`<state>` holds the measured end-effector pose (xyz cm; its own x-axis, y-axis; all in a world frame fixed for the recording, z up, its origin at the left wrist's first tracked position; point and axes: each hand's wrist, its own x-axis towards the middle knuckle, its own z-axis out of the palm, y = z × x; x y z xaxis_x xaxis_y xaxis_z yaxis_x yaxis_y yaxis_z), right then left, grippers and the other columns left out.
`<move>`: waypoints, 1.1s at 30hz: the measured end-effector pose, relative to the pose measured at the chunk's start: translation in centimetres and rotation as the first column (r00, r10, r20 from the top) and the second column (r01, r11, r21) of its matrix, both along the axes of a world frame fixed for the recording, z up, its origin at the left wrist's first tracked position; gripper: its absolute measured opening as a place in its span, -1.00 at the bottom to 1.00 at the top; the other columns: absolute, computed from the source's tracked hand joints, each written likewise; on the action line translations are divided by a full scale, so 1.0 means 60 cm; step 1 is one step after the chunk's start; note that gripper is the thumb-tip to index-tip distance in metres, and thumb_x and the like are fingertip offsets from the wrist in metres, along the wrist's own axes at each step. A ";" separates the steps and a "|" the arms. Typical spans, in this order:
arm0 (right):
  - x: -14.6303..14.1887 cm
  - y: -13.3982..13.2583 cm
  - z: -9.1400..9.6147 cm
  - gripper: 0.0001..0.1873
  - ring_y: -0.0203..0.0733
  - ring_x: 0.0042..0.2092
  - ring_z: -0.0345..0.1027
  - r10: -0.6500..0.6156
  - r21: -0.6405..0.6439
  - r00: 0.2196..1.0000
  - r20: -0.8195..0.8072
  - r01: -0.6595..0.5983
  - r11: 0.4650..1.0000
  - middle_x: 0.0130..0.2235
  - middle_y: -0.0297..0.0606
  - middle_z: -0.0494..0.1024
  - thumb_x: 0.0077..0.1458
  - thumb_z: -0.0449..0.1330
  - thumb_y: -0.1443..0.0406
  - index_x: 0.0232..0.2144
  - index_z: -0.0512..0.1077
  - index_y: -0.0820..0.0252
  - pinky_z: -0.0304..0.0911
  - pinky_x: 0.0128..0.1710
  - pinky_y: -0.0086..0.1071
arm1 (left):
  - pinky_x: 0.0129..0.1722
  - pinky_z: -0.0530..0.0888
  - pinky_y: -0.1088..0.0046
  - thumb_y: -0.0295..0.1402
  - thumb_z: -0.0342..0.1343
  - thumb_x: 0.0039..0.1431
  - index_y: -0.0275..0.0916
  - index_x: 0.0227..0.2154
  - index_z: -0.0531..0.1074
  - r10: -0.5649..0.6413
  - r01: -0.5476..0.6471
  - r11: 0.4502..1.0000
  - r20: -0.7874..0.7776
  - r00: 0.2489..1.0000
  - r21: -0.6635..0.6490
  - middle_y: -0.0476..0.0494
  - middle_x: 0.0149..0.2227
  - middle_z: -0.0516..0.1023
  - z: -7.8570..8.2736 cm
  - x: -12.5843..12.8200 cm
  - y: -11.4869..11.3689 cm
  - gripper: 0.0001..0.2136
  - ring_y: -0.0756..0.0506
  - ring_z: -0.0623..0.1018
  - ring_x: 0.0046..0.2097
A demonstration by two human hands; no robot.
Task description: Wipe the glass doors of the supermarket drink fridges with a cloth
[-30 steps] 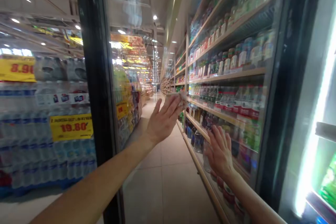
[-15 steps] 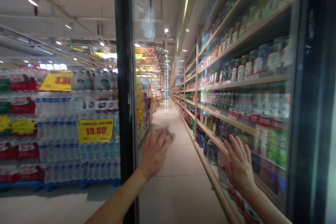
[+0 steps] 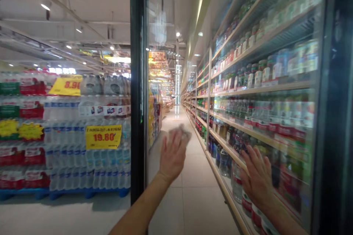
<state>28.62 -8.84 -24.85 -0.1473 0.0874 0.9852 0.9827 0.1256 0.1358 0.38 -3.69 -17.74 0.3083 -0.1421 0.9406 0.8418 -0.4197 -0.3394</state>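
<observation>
Just below the centre of the view, towards six o'clock, the left hand [image 3: 173, 158] reaches up with its back to the camera. A pale, blurred cloth [image 3: 180, 132] lies at the left hand's one o'clock, under and beyond the fingertips, in front of the glass pane [image 3: 169, 13]. The fingers of that hand are outstretched over the cloth; motion blur hides whether they clamp it or only press it flat.

At four o'clock, the right hand [image 3: 257, 177] is held up to the same pane, palm away, its fingers straight and slightly apart, with nothing held in them.

A black upright frame [image 3: 138, 80] edges the glass at nine o'clock, and a dark frame [image 3: 335, 117] edges it at three. Towards three o'clock, shelves of bottles [image 3: 248, 90] show in the glass; whether they are seen through it or reflected, I cannot tell. At eight o'clock, outside the pane, a yellow price sign [image 3: 103, 137] reading 19.80 fronts stacked water packs [image 3: 64, 158] on blue pallets [image 3: 89, 193]. Another yellow sign [image 3: 66, 85] sits towards nine.
</observation>
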 end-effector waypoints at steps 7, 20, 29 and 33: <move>-0.002 -0.007 0.004 -0.34 0.02 0.29 -0.17 -0.002 -0.028 1.000 -0.020 0.002 1.000 0.28 -0.11 0.01 0.16 -0.05 0.35 0.27 -0.15 0.12 -0.16 0.20 0.07 | 0.24 -0.01 0.16 -0.46 -0.13 0.19 -0.23 0.18 0.09 0.002 -0.003 0.999 0.025 1.000 0.044 -0.24 0.23 0.15 0.091 0.066 -0.005 -0.53 -0.12 -0.01 0.30; -0.012 -0.002 0.092 -0.33 0.00 0.28 -0.13 0.014 0.048 0.999 -0.031 -0.012 0.999 0.27 -0.12 0.04 0.14 -0.02 0.34 0.27 -0.13 0.09 -0.15 0.20 0.03 | 0.26 -0.07 0.24 -0.43 -0.09 0.19 -0.18 0.17 0.11 0.017 -0.012 0.999 -0.093 0.996 0.051 -0.18 0.20 0.21 0.108 0.053 -0.003 -0.54 -0.07 -0.03 0.30; 0.002 0.024 0.085 -0.29 0.03 0.28 -0.12 0.001 0.093 1.000 -0.010 0.000 0.996 0.28 -0.11 0.01 0.11 0.01 0.34 0.27 -0.15 0.10 -0.17 0.20 0.04 | 0.23 0.02 0.11 -0.42 -0.13 0.19 -0.27 0.14 0.17 -0.003 -0.001 1.000 0.133 0.991 0.031 -0.26 0.22 0.16 0.134 0.069 0.000 -0.58 -0.16 0.01 0.29; 0.004 0.022 0.087 -0.30 -0.01 0.28 -0.14 -0.013 0.081 0.999 0.033 0.011 0.997 0.27 -0.10 0.03 0.13 0.00 0.36 0.27 -0.16 0.10 -0.18 0.21 0.01 | 0.25 -0.03 0.17 -0.41 -0.11 0.20 -0.22 0.12 0.20 0.011 -0.007 0.998 -0.082 0.997 0.056 -0.18 0.18 0.25 0.125 0.085 -0.002 -0.60 -0.11 0.05 0.28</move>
